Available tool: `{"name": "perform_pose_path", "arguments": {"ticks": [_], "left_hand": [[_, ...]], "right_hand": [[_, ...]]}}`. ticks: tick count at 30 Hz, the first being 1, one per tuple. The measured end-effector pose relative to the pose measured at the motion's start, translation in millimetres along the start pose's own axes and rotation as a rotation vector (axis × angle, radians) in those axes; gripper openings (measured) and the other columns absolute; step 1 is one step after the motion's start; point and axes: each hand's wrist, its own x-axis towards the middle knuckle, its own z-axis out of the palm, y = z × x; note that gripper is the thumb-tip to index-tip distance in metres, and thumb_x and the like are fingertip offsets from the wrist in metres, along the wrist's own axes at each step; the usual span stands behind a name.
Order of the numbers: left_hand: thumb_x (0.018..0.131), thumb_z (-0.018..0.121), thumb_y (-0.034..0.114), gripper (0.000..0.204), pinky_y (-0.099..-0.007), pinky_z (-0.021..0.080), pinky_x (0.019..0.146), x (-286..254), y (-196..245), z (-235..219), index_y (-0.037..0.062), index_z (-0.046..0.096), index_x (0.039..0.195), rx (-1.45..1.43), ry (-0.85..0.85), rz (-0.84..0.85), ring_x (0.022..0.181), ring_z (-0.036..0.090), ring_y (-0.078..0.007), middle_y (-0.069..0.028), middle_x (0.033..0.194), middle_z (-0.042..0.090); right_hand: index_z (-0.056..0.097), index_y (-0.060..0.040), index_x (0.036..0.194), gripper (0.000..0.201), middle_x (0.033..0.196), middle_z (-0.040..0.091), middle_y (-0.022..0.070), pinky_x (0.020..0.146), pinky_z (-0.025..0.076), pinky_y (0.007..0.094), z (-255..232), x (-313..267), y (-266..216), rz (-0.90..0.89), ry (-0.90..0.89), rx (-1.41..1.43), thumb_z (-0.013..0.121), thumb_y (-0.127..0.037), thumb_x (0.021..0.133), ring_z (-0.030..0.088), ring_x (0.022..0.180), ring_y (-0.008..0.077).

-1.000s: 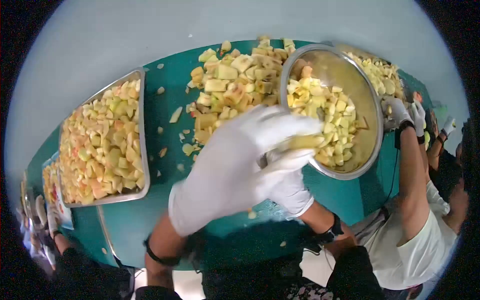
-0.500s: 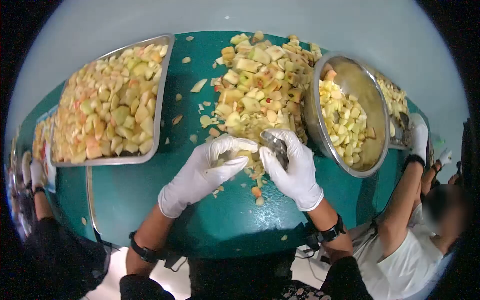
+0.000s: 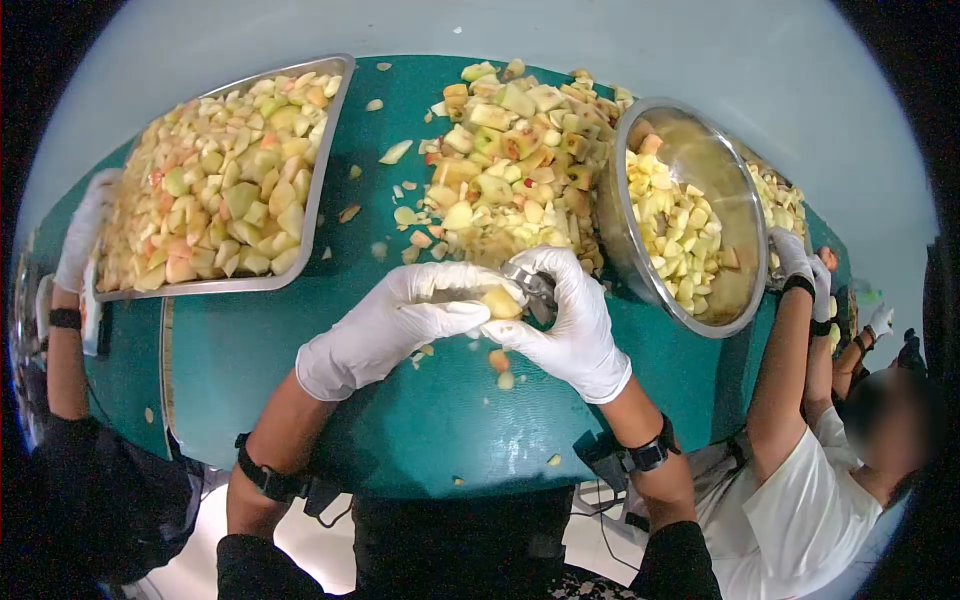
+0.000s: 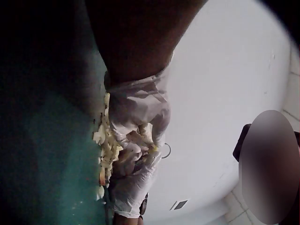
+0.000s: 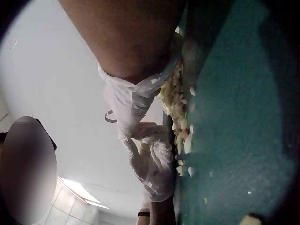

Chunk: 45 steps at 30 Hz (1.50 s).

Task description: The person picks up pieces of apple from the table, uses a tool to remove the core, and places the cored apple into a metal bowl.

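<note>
In the head view the gloved left hand (image 3: 400,318) pinches a pale yellow fruit piece (image 3: 501,302) between thumb and fingers. Close beside it, the gloved right hand (image 3: 572,330) grips a small metal tool (image 3: 535,284), its thumb reaching to the fruit piece. Both hands meet in front of a heap of cut fruit (image 3: 510,190) on the green table. In the left wrist view the left hand (image 4: 140,110) is against the other glove; the right wrist view shows the right hand (image 5: 129,105) likewise. The tool's working end is partly hidden by the fingers.
A metal tray (image 3: 312,215) of fruit chunks lies at the left. A steel bowl (image 3: 622,235) with yellow pieces tilts at the right. Small scraps (image 3: 397,152) are scattered between tray and heap. Other people's gloved hands (image 3: 85,232) show at both sides.
The left hand crossed over to the bowl a second ago, then came back beside the right hand. Since half a second ago, the hands have drawn together around the fruit piece and tool.
</note>
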Motion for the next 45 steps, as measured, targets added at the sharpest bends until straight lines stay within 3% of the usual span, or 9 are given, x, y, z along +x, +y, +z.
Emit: {"name": "perform_pose_path", "arguments": {"ticks": [7, 13, 22, 28, 31, 34, 40, 45], "left_hand": [[0.095, 0.072, 0.011, 0.038, -0.0253, 0.052, 0.093, 2, -10, -7, -0.0008, 0.066, 0.131, -0.111, 0.051, -0.007, 0.106, 0.064, -0.0100, -0.0048, 0.120, 0.070], [0.094, 0.074, 0.011, 0.040, -0.0250, 0.051, 0.095, -1, -8, -15, -0.0018, 0.065, 0.130, -0.079, 0.003, -0.021, 0.106, 0.065, -0.0115, -0.0054, 0.119, 0.070], [0.098, 0.063, 0.005, 0.031, -0.0265, 0.052, 0.094, 4, -13, -12, -0.0012, 0.062, 0.129, -0.280, 0.019, -0.037, 0.104, 0.066, -0.0139, -0.0067, 0.120, 0.068], [0.099, 0.062, 0.008, 0.033, -0.0283, 0.051, 0.097, 5, -8, -7, -0.0027, 0.061, 0.131, -0.038, 0.108, 0.024, 0.108, 0.065, -0.0131, -0.0075, 0.122, 0.068], [0.098, 0.062, 0.008, 0.035, -0.0290, 0.050, 0.099, 2, 4, 1, -0.0028, 0.062, 0.131, 0.078, 0.141, 0.093, 0.110, 0.064, -0.0124, -0.0069, 0.123, 0.069], [0.096, 0.064, 0.010, 0.035, -0.0290, 0.050, 0.099, 4, -3, -1, -0.0023, 0.063, 0.129, 0.125, 0.183, 0.113, 0.110, 0.064, -0.0122, -0.0055, 0.122, 0.069], [0.093, 0.071, 0.009, 0.035, -0.0280, 0.051, 0.096, 6, -5, -3, 0.0002, 0.065, 0.127, 0.157, 0.194, 0.107, 0.105, 0.064, -0.0103, -0.0038, 0.120, 0.070], [0.094, 0.072, 0.008, 0.037, -0.0288, 0.051, 0.096, 4, -5, 3, -0.0018, 0.064, 0.128, 0.272, 0.168, 0.118, 0.107, 0.063, -0.0103, -0.0040, 0.118, 0.069]], "right_hand": [[0.059, -0.0069, 0.111, 0.057, 0.090, 0.071, 0.0114, 0.068, 0.057, 0.0376, 0, 2, -4, -0.018, 0.036, -0.079, 0.085, -0.048, 0.080, 0.072, 0.076, 0.0302], [0.062, -0.0072, 0.099, 0.047, 0.078, 0.064, 0.0135, 0.061, 0.052, 0.0426, -3, 4, -5, 0.022, -0.077, -0.134, 0.075, -0.051, 0.089, 0.066, 0.067, 0.0342], [0.063, -0.0080, 0.097, 0.045, 0.076, 0.063, 0.0134, 0.060, 0.051, 0.0426, -1, 2, -4, 0.079, -0.042, -0.148, 0.076, -0.050, 0.089, 0.066, 0.067, 0.0345], [0.061, -0.0089, 0.093, 0.041, 0.072, 0.060, 0.0120, 0.058, 0.050, 0.0428, 3, 3, -4, 0.082, 0.038, -0.193, 0.076, -0.047, 0.090, 0.064, 0.064, 0.0338], [0.060, -0.0092, 0.092, 0.041, 0.070, 0.059, 0.0116, 0.057, 0.049, 0.0430, 1, 5, -6, 0.125, -0.041, -0.232, 0.076, -0.047, 0.090, 0.064, 0.062, 0.0338], [0.064, -0.0060, 0.101, 0.036, 0.075, 0.065, 0.0118, 0.060, 0.049, 0.0380, 0, 4, -6, 0.161, -0.065, -0.206, 0.080, -0.036, 0.088, 0.066, 0.065, 0.0310], [0.064, -0.0055, 0.100, 0.034, 0.076, 0.065, 0.0130, 0.060, 0.050, 0.0398, 2, 3, -4, 0.060, 0.000, -0.223, 0.077, -0.035, 0.090, 0.065, 0.066, 0.0335], [0.061, -0.0072, 0.096, 0.034, 0.078, 0.065, 0.0160, 0.060, 0.050, 0.0463, 5, 3, -2, 0.096, -0.011, -0.192, 0.072, -0.040, 0.094, 0.066, 0.069, 0.0382]]}}
